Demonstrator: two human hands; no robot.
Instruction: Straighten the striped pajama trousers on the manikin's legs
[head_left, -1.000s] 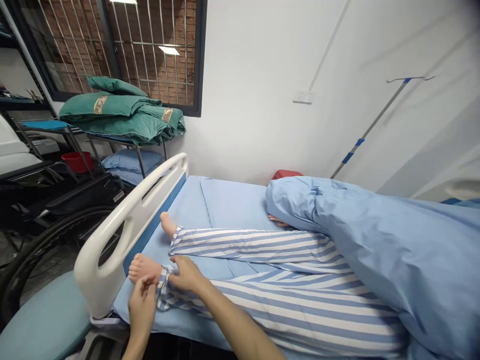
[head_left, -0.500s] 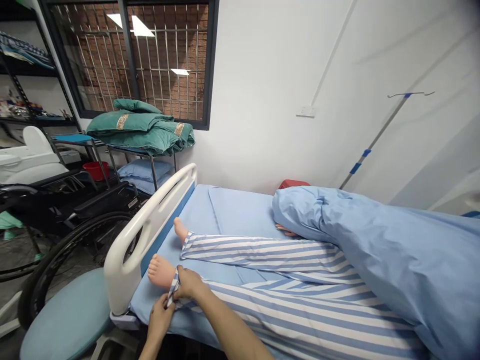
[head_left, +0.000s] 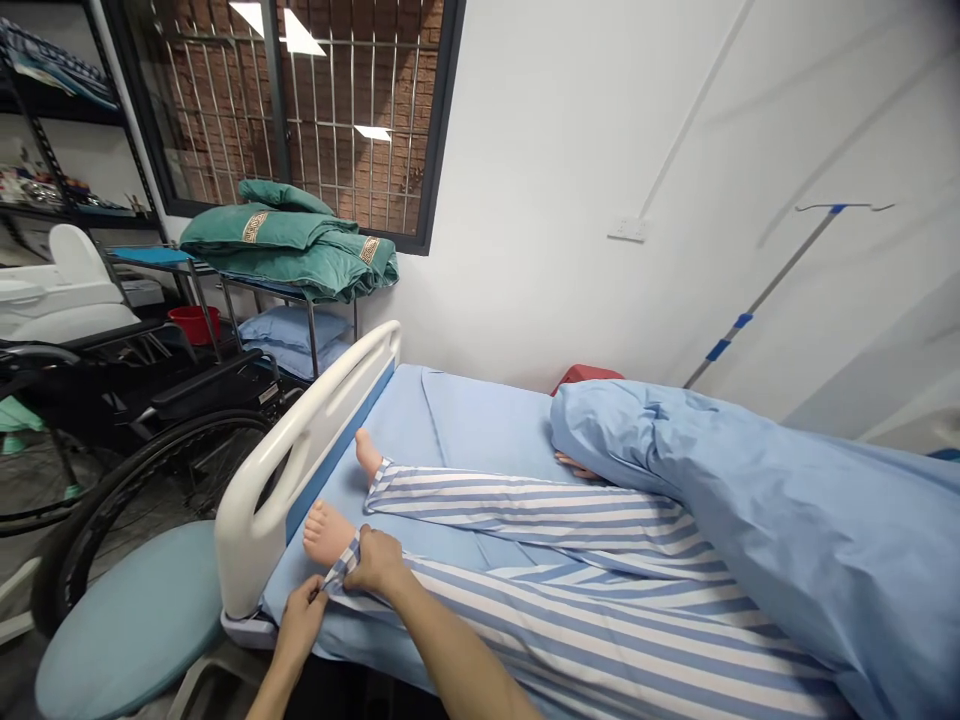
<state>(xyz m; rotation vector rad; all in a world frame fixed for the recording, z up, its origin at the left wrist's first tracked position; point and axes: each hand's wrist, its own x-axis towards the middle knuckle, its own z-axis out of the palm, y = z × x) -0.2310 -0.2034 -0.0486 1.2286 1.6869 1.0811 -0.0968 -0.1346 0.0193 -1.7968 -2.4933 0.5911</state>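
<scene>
Both of my hands are at the foot of a hospital bed, on the near leg of a patient manikin. My left hand (head_left: 302, 618) pinches the edge of the striped pyjama cuff (head_left: 341, 572). My right hand (head_left: 375, 562) grips the same cuff from above, just below the bare near foot (head_left: 326, 533). The other bare foot (head_left: 367, 455) lies farther up the mattress, its trouser leg (head_left: 525, 510) lying straight. A blue duvet (head_left: 750, 490) covers the upper body, with a manikin hand (head_left: 576, 465) showing at its edge.
A white bed rail (head_left: 300, 450) runs along the foot end, with a teal stool (head_left: 124, 620) and black wheelchair (head_left: 150, 420) beyond it. Green blankets (head_left: 289, 240) sit on a metal rack above blue pillows (head_left: 296, 345). An IV pole (head_left: 765, 290) leans by the wall.
My hands have drawn closer together, and the cuff is now gathered narrowly at the ankle. The view has shifted, so the bed sits farther right in the frame.
</scene>
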